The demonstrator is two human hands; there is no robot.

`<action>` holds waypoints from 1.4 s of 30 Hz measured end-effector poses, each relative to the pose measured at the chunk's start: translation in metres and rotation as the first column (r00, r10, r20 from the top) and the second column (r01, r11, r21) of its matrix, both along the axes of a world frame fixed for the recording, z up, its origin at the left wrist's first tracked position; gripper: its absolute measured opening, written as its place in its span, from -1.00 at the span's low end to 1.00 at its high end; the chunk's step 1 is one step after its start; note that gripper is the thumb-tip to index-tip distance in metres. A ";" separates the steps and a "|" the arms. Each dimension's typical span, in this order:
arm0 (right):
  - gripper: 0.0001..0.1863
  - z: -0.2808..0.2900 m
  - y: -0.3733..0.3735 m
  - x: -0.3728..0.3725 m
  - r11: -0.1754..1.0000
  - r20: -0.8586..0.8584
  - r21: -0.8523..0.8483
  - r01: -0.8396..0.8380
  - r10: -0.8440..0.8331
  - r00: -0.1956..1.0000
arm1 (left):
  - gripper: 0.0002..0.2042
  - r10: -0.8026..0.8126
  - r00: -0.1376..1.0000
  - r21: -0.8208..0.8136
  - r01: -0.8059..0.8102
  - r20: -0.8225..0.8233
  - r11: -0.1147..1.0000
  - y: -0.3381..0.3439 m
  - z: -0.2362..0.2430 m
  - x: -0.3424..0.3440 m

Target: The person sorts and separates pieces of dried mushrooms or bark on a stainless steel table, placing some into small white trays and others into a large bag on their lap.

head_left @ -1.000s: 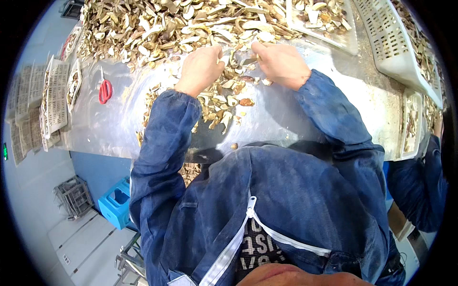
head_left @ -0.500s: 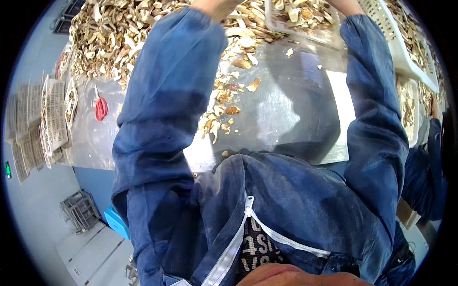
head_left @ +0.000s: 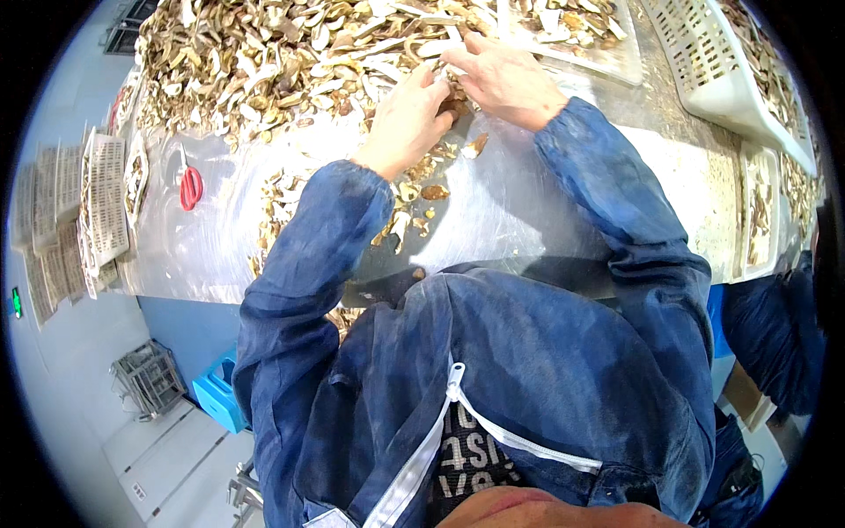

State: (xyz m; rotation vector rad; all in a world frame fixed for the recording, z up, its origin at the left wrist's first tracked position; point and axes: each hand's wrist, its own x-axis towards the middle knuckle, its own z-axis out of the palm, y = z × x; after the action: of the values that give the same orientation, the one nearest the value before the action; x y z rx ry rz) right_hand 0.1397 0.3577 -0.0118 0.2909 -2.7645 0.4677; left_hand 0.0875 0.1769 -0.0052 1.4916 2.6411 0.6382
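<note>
A large heap of dried mushroom slices (head_left: 264,66) covers the far left and middle of the metal table. My left hand (head_left: 409,123) is at the heap's near edge, fingers bent inward. Just right of it, my right hand (head_left: 506,84) reaches in over the slices with its fingers curled down, and the fingertips of both hands nearly meet. Whatever lies between the fingers is too small and hidden to make out. Beyond my right hand stands a clear shallow tray (head_left: 627,66) with more slices. Loose mushroom pieces (head_left: 434,192) are scattered below my left hand.
Red-handled scissors (head_left: 190,187) lie on the table at left, near stacked white baskets (head_left: 106,198). At right stand a white perforated basket (head_left: 704,66) of slices and a smaller white tray (head_left: 759,207). A blue stool-like object (head_left: 218,393) sits on the floor. Another person's dark clothing (head_left: 770,339) shows at right.
Both hands have come back from the far edge toward me and closer together, over the heap's near edge. More loose pieces now show beside my left sleeve. The tray appears farther away.
</note>
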 end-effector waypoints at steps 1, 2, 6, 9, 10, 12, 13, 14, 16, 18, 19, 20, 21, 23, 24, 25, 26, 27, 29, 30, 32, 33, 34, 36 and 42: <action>-0.73 -0.005 -0.001 -0.004 0.998 0.011 0.049 0.027 -0.028 1.000 | -0.81 0.020 1.000 0.023 -0.020 0.001 1.000 0.001 -0.002 -0.001; -0.73 -0.008 -0.004 -0.006 0.994 0.024 0.094 0.049 -0.051 0.998 | -0.82 -0.009 1.000 0.087 0.011 -0.030 0.996 0.000 -0.002 -0.002; -0.81 -0.006 -0.004 0.003 0.996 -0.160 -0.089 -0.001 -0.013 0.987 | -0.92 0.044 0.910 0.037 -0.065 0.412 0.997 -0.025 0.011 -0.010; -0.86 -0.002 0.007 0.013 0.965 0.075 -0.263 -0.002 0.023 0.997 | -0.93 -0.038 0.562 0.240 -0.291 0.827 0.926 -0.073 0.033 -0.011; -0.88 0.001 0.007 0.021 0.959 0.016 -0.280 -0.048 0.054 0.998 | -0.93 -0.066 0.520 0.287 -0.357 0.852 0.889 -0.090 0.033 -0.009; -0.88 0.002 0.007 0.034 0.970 -0.041 -0.218 -0.104 0.097 0.994 | -0.93 -0.110 0.458 0.332 -0.439 0.882 0.835 -0.116 0.033 -0.005; -0.88 0.003 0.004 0.041 0.973 -0.067 -0.187 -0.135 0.125 0.990 | -0.94 0.002 0.512 0.269 -0.456 0.859 0.848 -0.123 0.030 0.004; -0.88 0.013 -0.009 0.052 0.983 0.020 -0.147 -0.107 0.111 0.994 | -0.94 0.113 0.561 0.207 -0.475 0.820 0.856 -0.128 0.029 0.013; -0.87 0.022 -0.020 0.061 0.986 0.009 -0.117 -0.121 0.122 0.992 | -0.96 0.196 0.667 0.193 -0.463 0.719 0.865 -0.132 0.023 0.036; -0.87 0.022 -0.029 0.058 0.984 0.009 -0.135 -0.114 0.116 0.993 | -0.95 0.314 0.793 0.127 -0.436 0.522 0.891 -0.128 0.022 0.050; -0.86 0.021 -0.036 0.052 0.984 -0.012 -0.103 -0.144 0.143 0.990 | -0.94 0.368 0.837 0.095 -0.439 0.404 0.894 -0.125 0.021 0.055; -0.85 0.019 -0.044 0.046 0.985 -0.029 -0.065 -0.162 0.160 0.987 | -0.93 0.362 0.850 0.111 -0.431 0.382 0.895 -0.122 0.016 0.056; -0.84 0.015 -0.053 0.038 0.980 -0.050 -0.039 -0.197 0.195 0.980 | -0.92 0.376 0.857 0.117 -0.439 0.352 0.891 -0.123 0.011 0.058; -0.80 0.004 -0.057 0.026 0.974 -0.025 0.025 -0.224 0.224 0.974 | -0.90 0.382 0.888 0.133 -0.423 0.255 0.896 -0.118 0.008 0.059; -0.77 -0.001 -0.054 0.022 0.974 0.000 0.026 -0.225 0.226 0.974 | -0.88 0.372 0.909 0.141 -0.400 0.187 0.906 -0.113 0.008 0.058; -0.75 -0.004 -0.050 0.019 0.974 0.025 0.027 -0.226 0.226 0.974 | -0.87 0.361 0.925 0.147 -0.376 0.119 0.915 -0.107 0.009 0.056; -0.74 -0.002 -0.048 0.018 0.977 0.004 0.008 -0.213 0.213 0.977 | -0.86 0.354 0.931 0.110 -0.362 0.086 0.926 -0.102 0.010 0.055; -0.75 0.000 -0.045 0.019 0.971 0.021 -0.159 -0.180 0.185 0.982 | -0.86 0.350 0.935 0.106 -0.354 0.058 0.929 -0.100 0.008 0.054; -0.77 0.008 -0.038 0.024 0.877 0.070 -0.474 -0.083 0.132 0.989 | -0.87 0.333 0.943 0.096 -0.332 0.002 0.938 -0.097 0.003 0.053; -0.77 0.005 -0.031 0.027 0.709 0.183 -0.705 0.012 0.165 0.969 | -0.88 0.337 0.940 0.073 -0.340 0.048 0.938 -0.097 0.003 0.053; -0.78 0.013 -0.025 0.036 0.386 0.323 -0.904 0.183 0.337 0.884 | -0.87 0.341 0.930 0.026 -0.348 0.136 0.937 -0.097 0.005 0.054; -0.79 0.017 -0.023 0.039 0.208 0.354 -0.934 0.290 0.435 0.828 | -0.87 0.349 0.904 0.051 -0.372 0.245 0.927 -0.097 0.005 0.054; -0.74 0.011 -0.025 0.041 0.436 0.464 -0.851 0.294 0.361 0.809 | -0.87 0.351 0.868 0.072 -0.399 0.352 0.914 -0.100 0.005 0.055; -0.72 0.015 -0.048 0.043 0.834 0.435 -0.551 0.024 0.262 0.861 | -0.86 0.341 0.724 0.132 -0.509 0.599 0.850 -0.111 0.005 0.052; -0.80 -0.006 -0.069 0.044 0.993 0.188 -0.065 -0.101 0.111 0.976 | -0.91 0.316 0.932 0.123 -0.340 0.178 0.932 -0.110 0.011 0.046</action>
State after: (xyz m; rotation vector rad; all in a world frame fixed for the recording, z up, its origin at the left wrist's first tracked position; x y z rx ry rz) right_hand 0.1833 0.2883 -0.0176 0.4011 -2.9270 0.6287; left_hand 0.1337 0.0672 0.0054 0.9776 2.7924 0.9561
